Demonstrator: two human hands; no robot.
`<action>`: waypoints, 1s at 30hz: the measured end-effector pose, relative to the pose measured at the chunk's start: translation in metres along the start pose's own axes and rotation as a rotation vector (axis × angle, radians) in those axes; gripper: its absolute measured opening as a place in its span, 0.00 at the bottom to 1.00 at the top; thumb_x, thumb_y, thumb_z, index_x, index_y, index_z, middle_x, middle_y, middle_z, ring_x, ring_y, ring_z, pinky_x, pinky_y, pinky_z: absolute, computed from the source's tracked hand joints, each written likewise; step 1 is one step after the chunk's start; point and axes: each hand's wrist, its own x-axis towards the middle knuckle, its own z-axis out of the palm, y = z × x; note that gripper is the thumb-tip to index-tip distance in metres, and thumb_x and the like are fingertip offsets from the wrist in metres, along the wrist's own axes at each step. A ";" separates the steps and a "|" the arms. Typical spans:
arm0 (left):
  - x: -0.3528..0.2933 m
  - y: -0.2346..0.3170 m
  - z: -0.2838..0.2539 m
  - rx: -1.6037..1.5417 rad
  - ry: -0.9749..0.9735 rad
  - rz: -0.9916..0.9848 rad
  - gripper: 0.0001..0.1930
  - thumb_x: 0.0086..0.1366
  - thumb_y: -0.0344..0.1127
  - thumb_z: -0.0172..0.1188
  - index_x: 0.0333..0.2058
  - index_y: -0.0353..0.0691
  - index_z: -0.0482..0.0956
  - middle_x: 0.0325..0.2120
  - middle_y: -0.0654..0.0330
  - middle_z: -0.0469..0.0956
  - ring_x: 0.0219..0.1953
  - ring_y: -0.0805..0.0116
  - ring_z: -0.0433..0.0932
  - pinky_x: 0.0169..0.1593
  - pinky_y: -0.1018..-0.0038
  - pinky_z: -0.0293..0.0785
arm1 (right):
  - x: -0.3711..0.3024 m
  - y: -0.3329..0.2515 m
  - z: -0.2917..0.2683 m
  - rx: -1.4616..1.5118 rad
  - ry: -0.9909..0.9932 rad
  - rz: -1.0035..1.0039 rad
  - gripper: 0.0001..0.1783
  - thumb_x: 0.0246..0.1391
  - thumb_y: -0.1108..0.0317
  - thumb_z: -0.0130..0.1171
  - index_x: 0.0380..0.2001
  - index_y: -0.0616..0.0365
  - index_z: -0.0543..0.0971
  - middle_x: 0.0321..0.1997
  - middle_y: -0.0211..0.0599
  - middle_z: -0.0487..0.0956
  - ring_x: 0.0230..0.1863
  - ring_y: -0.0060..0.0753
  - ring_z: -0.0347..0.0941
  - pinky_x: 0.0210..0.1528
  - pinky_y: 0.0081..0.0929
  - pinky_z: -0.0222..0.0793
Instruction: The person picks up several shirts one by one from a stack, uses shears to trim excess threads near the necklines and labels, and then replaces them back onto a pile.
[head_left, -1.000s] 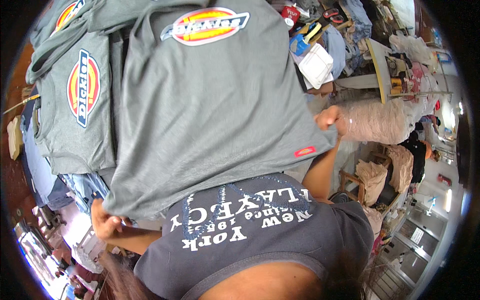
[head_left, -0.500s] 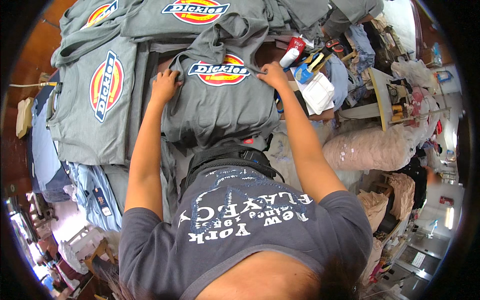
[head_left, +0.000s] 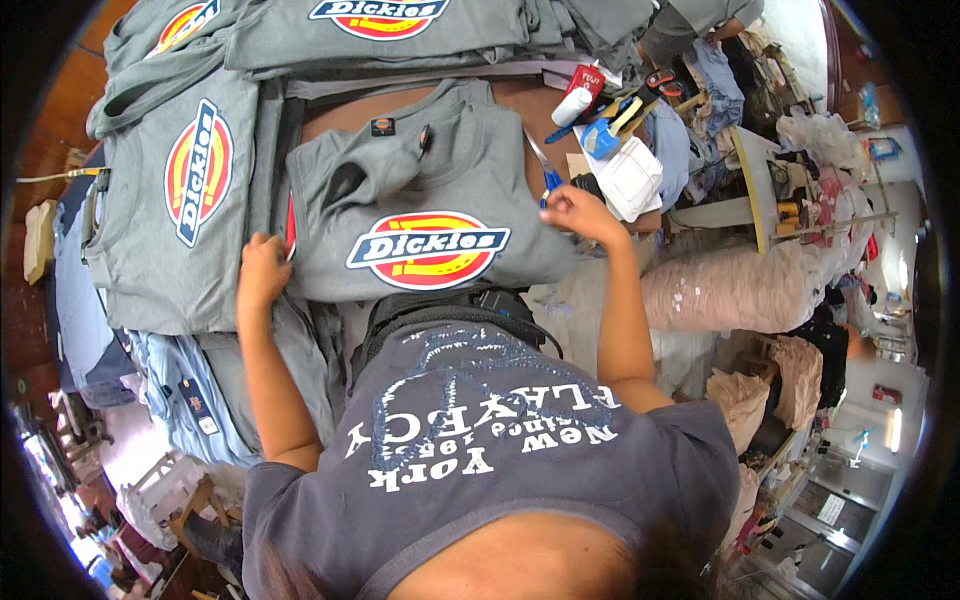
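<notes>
A grey T-shirt (head_left: 430, 190) with a red, yellow and blue chest print lies in front of me, collar toward the far side. Its neck is partly crumpled, and a small dark label (head_left: 382, 127) shows inside. My left hand (head_left: 263, 272) is closed at the shirt's left edge, fingers curled, beside a small strip of red (head_left: 290, 226). At the right edge my right hand (head_left: 585, 215) pinches the fabric between thumb and fingers. Close to that hand lie scissors with blue handles (head_left: 550, 182), blades pointing away.
Folded grey shirts with the same print are stacked at left (head_left: 140, 230) and at the back (head_left: 280, 40). Right of the brown tabletop (head_left: 510, 100) are a red-and-white bottle (head_left: 577, 95), a white foam box (head_left: 632, 178) and a large pale wrapped bundle (head_left: 730, 290).
The shirt has come toward me and lies flatter, its print nearer my body. Both hands have moved nearer and farther apart. The scissors have come into view on the right.
</notes>
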 end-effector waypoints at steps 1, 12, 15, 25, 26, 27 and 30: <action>0.002 0.020 0.012 0.031 0.115 -0.001 0.11 0.42 0.26 0.54 0.29 0.40 0.75 0.32 0.51 0.69 0.39 0.51 0.67 0.42 0.62 0.66 | 0.010 0.005 0.009 0.044 0.010 -0.017 0.25 0.39 0.51 0.61 0.33 0.61 0.73 0.27 0.38 0.73 0.30 0.29 0.69 0.33 0.24 0.64; 0.060 0.103 0.068 -1.177 -0.021 -0.123 0.27 0.59 0.54 0.44 0.33 0.28 0.71 0.34 0.48 0.72 0.39 0.56 0.71 0.45 0.69 0.64 | 0.105 -0.031 0.034 1.189 0.107 0.098 0.24 0.45 0.56 0.57 0.38 0.67 0.71 0.38 0.41 0.75 0.40 0.34 0.71 0.44 0.28 0.65; 0.045 0.100 0.057 -1.754 -0.368 -0.125 0.35 0.59 0.64 0.32 0.34 0.31 0.71 0.34 0.56 0.73 0.30 0.66 0.72 0.42 0.75 0.65 | 0.077 -0.042 0.030 1.441 -0.113 0.143 0.26 0.47 0.52 0.54 0.39 0.65 0.71 0.40 0.40 0.74 0.42 0.32 0.71 0.46 0.29 0.66; -0.043 0.076 -0.031 -1.254 -0.312 0.081 0.13 0.50 0.39 0.60 0.22 0.32 0.75 0.21 0.67 0.72 0.24 0.79 0.66 0.28 0.83 0.59 | -0.075 -0.059 0.019 1.218 -0.177 -0.033 0.22 0.53 0.62 0.48 0.47 0.64 0.67 0.46 0.41 0.71 0.47 0.30 0.67 0.50 0.28 0.62; -0.053 0.072 -0.054 -1.286 -0.228 0.146 0.15 0.50 0.40 0.59 0.27 0.30 0.74 0.26 0.61 0.73 0.29 0.75 0.69 0.32 0.79 0.63 | -0.091 -0.068 0.006 1.141 -0.008 -0.126 0.22 0.53 0.62 0.48 0.48 0.64 0.66 0.45 0.43 0.71 0.47 0.32 0.67 0.50 0.30 0.61; -0.063 0.068 -0.070 -1.316 -0.141 0.211 0.18 0.51 0.40 0.58 0.33 0.28 0.74 0.30 0.56 0.75 0.33 0.71 0.72 0.37 0.75 0.67 | -0.102 -0.068 -0.004 0.993 0.131 -0.269 0.23 0.52 0.61 0.48 0.48 0.65 0.65 0.43 0.44 0.73 0.45 0.33 0.68 0.50 0.33 0.61; -0.073 0.050 -0.062 -1.849 -0.141 0.357 0.29 0.53 0.48 0.52 0.44 0.26 0.65 0.41 0.41 0.70 0.46 0.48 0.69 0.50 0.55 0.64 | -0.125 -0.062 -0.031 1.204 -0.014 -0.457 0.22 0.51 0.60 0.49 0.44 0.65 0.69 0.43 0.47 0.73 0.49 0.40 0.66 0.53 0.37 0.57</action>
